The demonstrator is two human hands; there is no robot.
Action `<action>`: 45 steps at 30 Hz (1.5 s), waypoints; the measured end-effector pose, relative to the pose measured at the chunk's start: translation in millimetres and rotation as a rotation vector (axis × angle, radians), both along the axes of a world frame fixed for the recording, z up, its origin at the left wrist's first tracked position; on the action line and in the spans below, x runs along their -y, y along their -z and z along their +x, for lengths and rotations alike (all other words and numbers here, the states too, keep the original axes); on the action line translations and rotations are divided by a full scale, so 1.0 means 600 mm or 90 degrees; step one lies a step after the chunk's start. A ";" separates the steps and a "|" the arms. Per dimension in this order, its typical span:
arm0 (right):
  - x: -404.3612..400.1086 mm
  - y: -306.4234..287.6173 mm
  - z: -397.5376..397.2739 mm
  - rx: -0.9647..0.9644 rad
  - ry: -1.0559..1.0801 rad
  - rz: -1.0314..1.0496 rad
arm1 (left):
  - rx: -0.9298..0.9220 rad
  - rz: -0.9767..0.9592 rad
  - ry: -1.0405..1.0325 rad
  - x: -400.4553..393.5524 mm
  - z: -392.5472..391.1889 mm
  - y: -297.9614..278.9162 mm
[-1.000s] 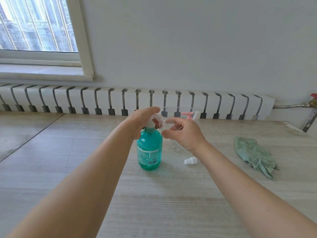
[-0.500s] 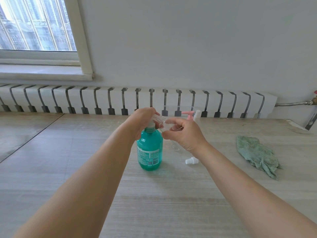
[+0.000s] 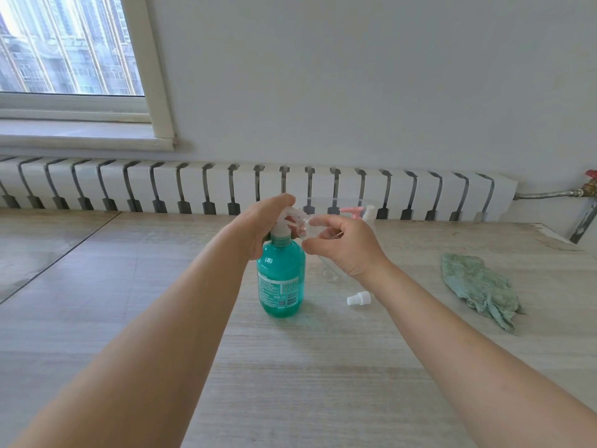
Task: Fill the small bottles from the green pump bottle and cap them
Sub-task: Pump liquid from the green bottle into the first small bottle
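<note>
Two bare forearms are reaching in from the lower corners of the frame and meeting just above centre over the wooden table (image 3: 290, 376). The small white cap (image 3: 358, 299) is lying on its side right of centre, just below the right wrist. The green pump bottle (image 3: 280, 279) is standing upright at centre. The left hand (image 3: 263, 221) is curling over its white pump head, fingers resting on top. The right hand (image 3: 345, 245) is pinching a small clear bottle (image 3: 307, 228) between thumb and fingertips, mouth tilted up against the spout; liquid level cannot be told. A crumpled green cloth (image 3: 478, 286) is lying at middle right. Behind the hands, a pink pump top (image 3: 352, 211) is showing, partly hidden. A white radiator (image 3: 193, 185) is running along the far wall.
</note>
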State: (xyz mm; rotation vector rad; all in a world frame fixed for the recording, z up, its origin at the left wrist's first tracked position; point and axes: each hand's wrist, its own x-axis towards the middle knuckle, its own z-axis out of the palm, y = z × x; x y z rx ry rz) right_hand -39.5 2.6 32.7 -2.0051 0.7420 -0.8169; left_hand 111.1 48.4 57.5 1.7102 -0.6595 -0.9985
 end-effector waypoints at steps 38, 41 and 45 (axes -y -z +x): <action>-0.001 0.003 -0.004 -0.003 -0.001 0.021 | 0.021 -0.005 0.046 -0.006 -0.003 0.001; -0.002 -0.002 -0.003 -0.003 -0.006 0.015 | 0.020 -0.006 0.031 -0.004 -0.001 0.001; -0.003 -0.002 -0.002 -0.006 -0.003 0.006 | 0.005 -0.016 0.003 -0.004 -0.004 0.004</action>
